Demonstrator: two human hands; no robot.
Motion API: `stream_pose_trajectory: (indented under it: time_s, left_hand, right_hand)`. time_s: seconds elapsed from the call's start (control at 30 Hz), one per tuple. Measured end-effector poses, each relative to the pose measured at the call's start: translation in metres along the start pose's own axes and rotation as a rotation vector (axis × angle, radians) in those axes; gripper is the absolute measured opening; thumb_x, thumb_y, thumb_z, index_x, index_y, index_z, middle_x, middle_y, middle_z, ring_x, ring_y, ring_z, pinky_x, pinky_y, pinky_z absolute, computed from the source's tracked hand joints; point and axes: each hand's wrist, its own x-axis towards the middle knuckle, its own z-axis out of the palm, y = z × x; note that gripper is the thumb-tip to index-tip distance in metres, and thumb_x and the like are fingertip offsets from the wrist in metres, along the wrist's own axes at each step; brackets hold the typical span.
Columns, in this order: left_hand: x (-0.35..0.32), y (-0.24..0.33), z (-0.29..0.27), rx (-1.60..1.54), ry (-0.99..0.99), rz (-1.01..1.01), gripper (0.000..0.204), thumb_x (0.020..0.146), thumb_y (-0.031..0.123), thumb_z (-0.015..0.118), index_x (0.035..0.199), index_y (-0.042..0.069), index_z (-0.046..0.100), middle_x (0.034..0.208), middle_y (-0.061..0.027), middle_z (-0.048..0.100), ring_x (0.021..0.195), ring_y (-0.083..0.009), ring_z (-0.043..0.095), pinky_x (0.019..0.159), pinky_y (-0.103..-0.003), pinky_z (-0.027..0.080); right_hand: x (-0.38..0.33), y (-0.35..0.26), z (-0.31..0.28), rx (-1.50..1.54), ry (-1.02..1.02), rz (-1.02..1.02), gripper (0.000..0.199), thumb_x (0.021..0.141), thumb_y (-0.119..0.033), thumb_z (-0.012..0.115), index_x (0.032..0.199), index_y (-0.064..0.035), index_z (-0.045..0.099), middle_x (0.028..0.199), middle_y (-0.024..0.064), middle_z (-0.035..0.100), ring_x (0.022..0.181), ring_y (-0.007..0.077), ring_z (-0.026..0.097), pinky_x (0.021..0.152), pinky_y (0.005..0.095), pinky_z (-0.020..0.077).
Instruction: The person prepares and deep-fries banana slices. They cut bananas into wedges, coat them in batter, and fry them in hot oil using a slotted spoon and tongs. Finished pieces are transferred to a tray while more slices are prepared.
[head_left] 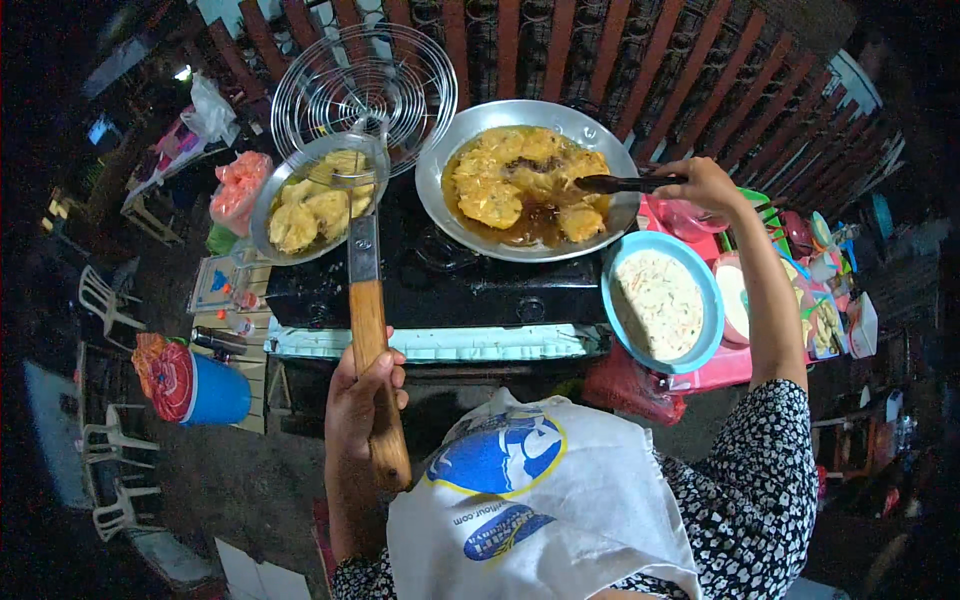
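Note:
My left hand (365, 395) is closed round the wooden handle of a wire skimmer (364, 255). Its wide spiral wire head hangs over the far rim of a smaller pan (262, 225), which holds pale yellow fritters (318, 212) in oil. My right hand (706, 187) grips a slim dark cooking utensil (630, 184) that reaches over the large metal wok (432, 190). Its tip touches or hovers just above the golden fritters (488, 200) frying there; which of the two I cannot tell.
Both pans sit on a black stove (430, 290). Right of it, a light blue basin (712, 300) of creamy white batter (658, 303) stands on a pink-covered table (715, 375) with several containers. Slatted wood (600, 60) rises behind. A blue bucket (222, 388) and white chairs (105, 300) are at left.

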Motion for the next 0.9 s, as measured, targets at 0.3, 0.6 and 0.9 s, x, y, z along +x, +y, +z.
stream_pose_trajectory:
  time_s: [0.3, 0.6, 0.9]
  left_hand:
    - [0.001, -0.032, 0.018, 0.118, -0.015, -0.023, 0.035, 0.081, 0.011, 0.056, 0.112, 0.002, 0.044, 0.081, -0.0033, 0.050, 0.067, -0.0086, 0.049, 0.052, -0.023, 0.043]
    - [0.023, -0.049, 0.018, 0.100, -0.104, -0.025, 0.032, 0.081, 0.010, 0.056, 0.111, 0.004, 0.046, 0.083, -0.0032, 0.053, 0.068, -0.0092, 0.050, 0.052, -0.023, 0.043]
    - [0.010, -0.038, 0.015, 0.078, -0.035, -0.006, 0.029, 0.082, 0.011, 0.056, 0.108, 0.003, 0.046, 0.081, -0.0021, 0.052, 0.068, -0.0084, 0.050, 0.054, -0.023, 0.044]
  right_hand:
    - [-0.014, 0.066, 0.034, 0.689, -0.201, 0.368, 0.018, 0.076, -0.032, 0.065, 0.078, -0.0137, 0.064, 0.053, -0.0074, 0.044, 0.043, 0.0037, 0.033, 0.039, 0.0221, 0.0225]
    - [-0.020, 0.062, 0.031, 0.620, -0.138, 0.315, 0.022, 0.075, -0.033, 0.066, 0.082, -0.0117, 0.065, 0.057, -0.0060, 0.048, 0.044, 0.0048, 0.036, 0.040, 0.0213, 0.0251]
    - [-0.074, -0.060, 0.048, -0.296, 0.111, -0.202, 0.041, 0.067, -0.042, 0.068, 0.097, -0.0138, 0.064, 0.076, 0.0120, 0.064, 0.070, 0.0281, 0.062, 0.065, 0.0368, 0.0479]
